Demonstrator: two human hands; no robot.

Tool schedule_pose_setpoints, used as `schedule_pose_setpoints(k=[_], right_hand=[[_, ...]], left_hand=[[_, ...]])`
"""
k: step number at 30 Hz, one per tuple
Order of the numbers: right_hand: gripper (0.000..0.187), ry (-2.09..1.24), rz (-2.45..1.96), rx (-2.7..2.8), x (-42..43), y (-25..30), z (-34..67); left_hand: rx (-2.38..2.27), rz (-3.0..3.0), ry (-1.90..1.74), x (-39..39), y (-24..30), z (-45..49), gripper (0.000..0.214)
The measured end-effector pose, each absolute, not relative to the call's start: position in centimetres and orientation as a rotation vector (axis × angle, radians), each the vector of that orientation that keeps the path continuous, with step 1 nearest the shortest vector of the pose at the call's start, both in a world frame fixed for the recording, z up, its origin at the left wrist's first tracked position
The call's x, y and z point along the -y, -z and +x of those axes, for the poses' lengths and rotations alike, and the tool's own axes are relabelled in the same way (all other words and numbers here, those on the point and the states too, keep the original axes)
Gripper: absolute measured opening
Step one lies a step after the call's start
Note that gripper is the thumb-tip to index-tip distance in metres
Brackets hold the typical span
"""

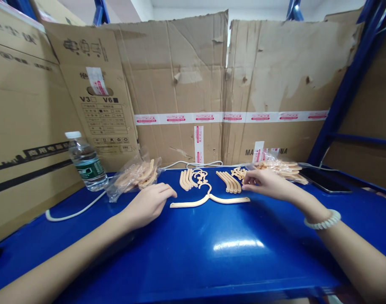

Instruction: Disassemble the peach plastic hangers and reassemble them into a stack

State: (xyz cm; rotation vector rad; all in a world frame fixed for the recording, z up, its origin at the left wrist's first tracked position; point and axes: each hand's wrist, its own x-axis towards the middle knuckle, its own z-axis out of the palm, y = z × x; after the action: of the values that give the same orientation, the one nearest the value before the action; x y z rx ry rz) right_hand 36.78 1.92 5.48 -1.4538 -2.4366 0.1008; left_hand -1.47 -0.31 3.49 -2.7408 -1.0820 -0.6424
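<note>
A folding hanger with a hook (208, 196), beige and spread out in two arms, lies on the blue table (193, 253). Just left of its left arm end is my left hand (151, 203), fingers curled together and pointing right; its underside is hidden. My right hand (264, 183) is above the hanger's right end, thumb and fingers drawn together. Whether anything small sits in either hand cannot be made out. Beside my right fingertips are several loose hanger arms (229, 182) and a heap of small beige parts (239, 172). Another row of arms (187, 179) lies further left, with hooks (200, 175) beside it.
Clear plastic bags of beige pieces stand at the left (137, 175) and right (281, 169). A water bottle (87, 162) is at the far left, a phone (326, 181) at the right. A white cable (75, 215) crosses the table. Cardboard (177, 84) walls the back.
</note>
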Motion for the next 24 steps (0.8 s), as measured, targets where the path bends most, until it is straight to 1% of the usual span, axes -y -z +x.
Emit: schedule_pose_setpoints(k=[5,9,12,18,24], right_hand=[[0.025,0.012,-1.380,2.386,-2.4,-5.4,36.1],[0.025,0.061,-1.408,2.361,-2.6,-4.9,36.0],[0.022,0.083,-1.433,2.360,-2.4,-4.6,35.8],[0.018,0.088,-1.433,2.430,-1.0,-4.8,35.0],[0.022,0.078,-1.477,2.469,-0.3,-5.0,34.5]], left_hand=[[1.019,-2.817,0.730,-2.7,-3.7,-0.3,0.031],[1.036,-2.808,0.945,-4.2,-1.9,0.5,0.030],[1.072,-2.802,1.034,-4.2,-0.8,0.6,0.028],[1.134,-2.826,1.036,-4.0,0.0,0.2,0.038],[1.287,-2.827,1.068,-5.2,0.5,-0.6,0.038]])
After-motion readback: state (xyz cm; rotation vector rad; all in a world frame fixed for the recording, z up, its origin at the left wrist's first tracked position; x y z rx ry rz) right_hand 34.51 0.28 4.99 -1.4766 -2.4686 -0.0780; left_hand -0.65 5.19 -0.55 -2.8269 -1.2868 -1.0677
